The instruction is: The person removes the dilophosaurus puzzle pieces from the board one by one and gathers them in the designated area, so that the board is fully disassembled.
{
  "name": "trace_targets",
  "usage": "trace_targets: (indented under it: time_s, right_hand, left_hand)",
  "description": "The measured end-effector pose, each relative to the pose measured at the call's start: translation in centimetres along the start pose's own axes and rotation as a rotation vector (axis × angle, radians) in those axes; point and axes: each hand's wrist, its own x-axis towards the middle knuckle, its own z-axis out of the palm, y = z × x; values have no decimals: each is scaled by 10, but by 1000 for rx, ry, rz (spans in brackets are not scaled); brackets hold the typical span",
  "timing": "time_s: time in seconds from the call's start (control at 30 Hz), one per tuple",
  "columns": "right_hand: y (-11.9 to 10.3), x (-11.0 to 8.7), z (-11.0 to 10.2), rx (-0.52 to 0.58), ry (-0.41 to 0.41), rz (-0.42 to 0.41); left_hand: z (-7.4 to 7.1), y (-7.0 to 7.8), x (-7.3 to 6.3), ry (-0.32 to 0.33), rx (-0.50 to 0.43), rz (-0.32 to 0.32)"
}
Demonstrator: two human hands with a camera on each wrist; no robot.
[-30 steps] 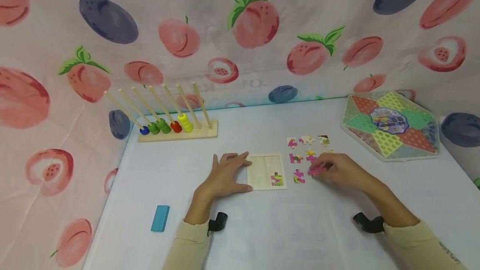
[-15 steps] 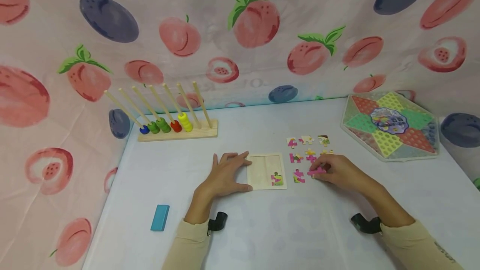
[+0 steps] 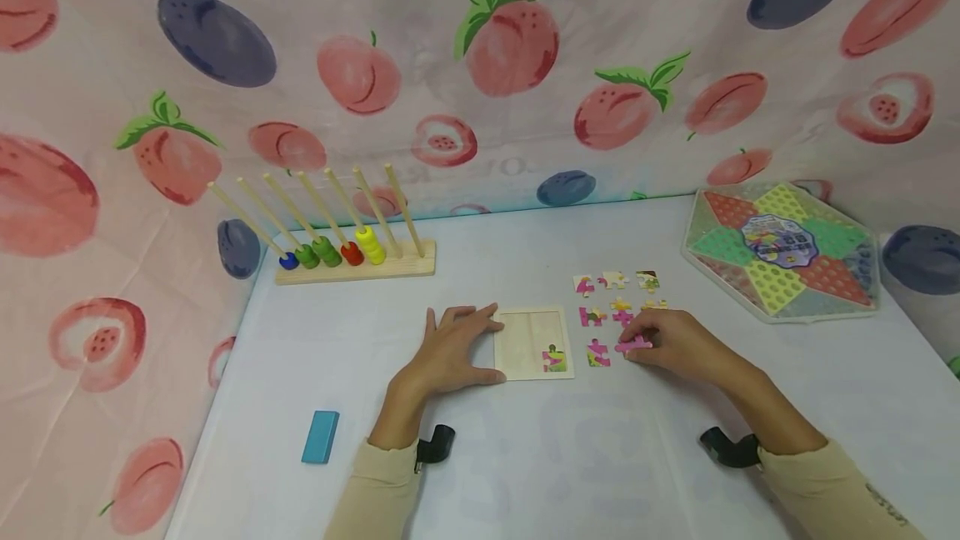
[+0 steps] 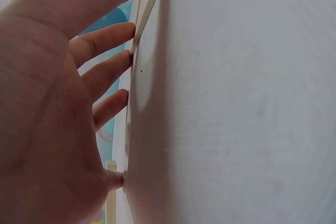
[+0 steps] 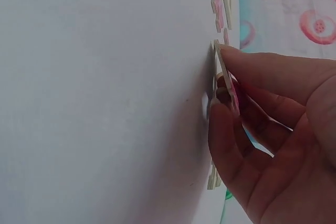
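Note:
A square wooden puzzle tray (image 3: pixel 525 344) lies mid-table with one pink-and-green jigsaw piece (image 3: pixel 554 358) in its lower right corner. My left hand (image 3: pixel 450 352), fingers spread, rests at the tray's left side, thumb at the near corner and fingertips at the far one. To the right of the tray, my right hand (image 3: pixel 678 344) pinches a pink jigsaw piece (image 3: pixel 634 344) between thumb and fingers. In the right wrist view that puzzle piece (image 5: pixel 224 66) is tilted, close over the table. More pieces lie around it, such as a pink-and-green one (image 3: pixel 597 352) and a pink-and-yellow one (image 3: pixel 622 310).
A wooden bead-counting rack (image 3: pixel 356 269) with upright rods stands at the back left. At the back right lies a hexagonal Chinese checkers box (image 3: pixel 780 252). A blue block (image 3: pixel 320 437) sits left of the left forearm. A fruit-print cloth (image 3: pixel 517 132) hangs behind the table.
The pink piece in my right hand shows more plainly now, and the right wrist has shifted slightly left. My left hand and the tray stay put.

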Motion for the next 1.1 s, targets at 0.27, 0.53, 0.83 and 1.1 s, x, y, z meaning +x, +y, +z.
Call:
trace_targets:
  time_s: [0.27, 0.53, 0.83, 1.1]
  right_hand:
    - [-3, 0, 2, -5, 1, 21]
    - [-5, 0, 2, -11, 28, -1]
    - [-6, 2, 2, -72, 24, 16]
    - [-6, 4, 3, -93, 19, -3]
  left_hand:
    - [2, 0, -1, -5, 7, 1]
    - [1, 0, -2, -1, 0, 6]
    - [2, -2, 0, 1, 11, 2]
    - [1, -2, 1, 4, 15, 5]
